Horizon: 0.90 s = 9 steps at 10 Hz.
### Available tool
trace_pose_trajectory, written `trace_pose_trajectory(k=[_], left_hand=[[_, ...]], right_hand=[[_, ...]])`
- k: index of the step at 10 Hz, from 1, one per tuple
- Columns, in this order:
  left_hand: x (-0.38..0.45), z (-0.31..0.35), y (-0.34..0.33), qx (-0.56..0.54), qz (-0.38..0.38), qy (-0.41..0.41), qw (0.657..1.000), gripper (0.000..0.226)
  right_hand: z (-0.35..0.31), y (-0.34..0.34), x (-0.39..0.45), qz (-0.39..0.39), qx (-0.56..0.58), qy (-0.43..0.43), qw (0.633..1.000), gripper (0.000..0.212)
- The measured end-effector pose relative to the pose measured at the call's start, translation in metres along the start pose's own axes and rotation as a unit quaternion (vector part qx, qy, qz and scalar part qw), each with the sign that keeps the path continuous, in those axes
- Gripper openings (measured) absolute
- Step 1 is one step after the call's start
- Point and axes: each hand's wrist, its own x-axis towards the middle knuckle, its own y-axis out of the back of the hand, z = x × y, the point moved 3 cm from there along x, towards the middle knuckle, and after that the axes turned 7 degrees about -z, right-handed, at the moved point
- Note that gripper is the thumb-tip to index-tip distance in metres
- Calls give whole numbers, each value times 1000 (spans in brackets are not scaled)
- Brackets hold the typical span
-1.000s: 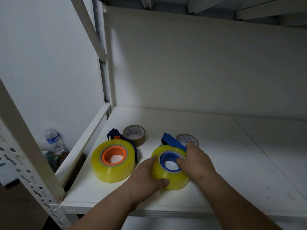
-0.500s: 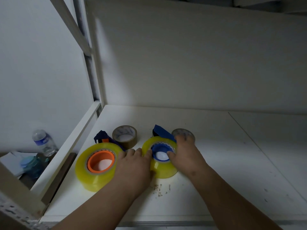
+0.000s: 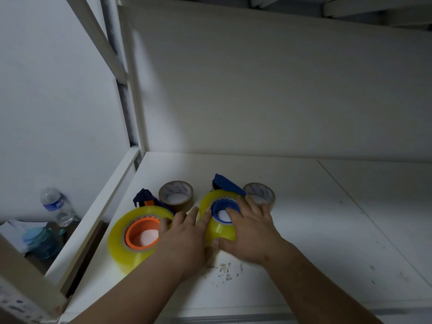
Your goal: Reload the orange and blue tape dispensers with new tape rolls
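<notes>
head | L hand (image 3: 187,232) slid left, flat (fingers spread) | R hand (image 3: 250,230) still grips blue-core roll (image 3: 218,226)

On the shelf (image 3: 304,218), the right hand (image 3: 250,228) grips the blue dispenser (image 3: 222,211) with its yellow roll. Left of the dispenser lies the left hand (image 3: 187,232), fingers straight, then the orange dispenser (image 3: 140,235). Behind stand a brown roll (image 3: 176,192) and grey roll (image 3: 259,192).

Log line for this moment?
both hands on blue dispenser roll | right hand over hub | left hand beside | orange dispenser loaded
</notes>
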Motion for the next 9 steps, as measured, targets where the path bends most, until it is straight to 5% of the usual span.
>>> trace_pose_trajectory(k=[3,9], left_hand=[[-23,-25,7,-99,63,-23,993,77],[-61,-56,5,-95,49,-1,994,73]], right_hand=[[-25,-3,-8,-1,11,-28,1000,76],[-63,17,-44,41,84,-66,993,63]])
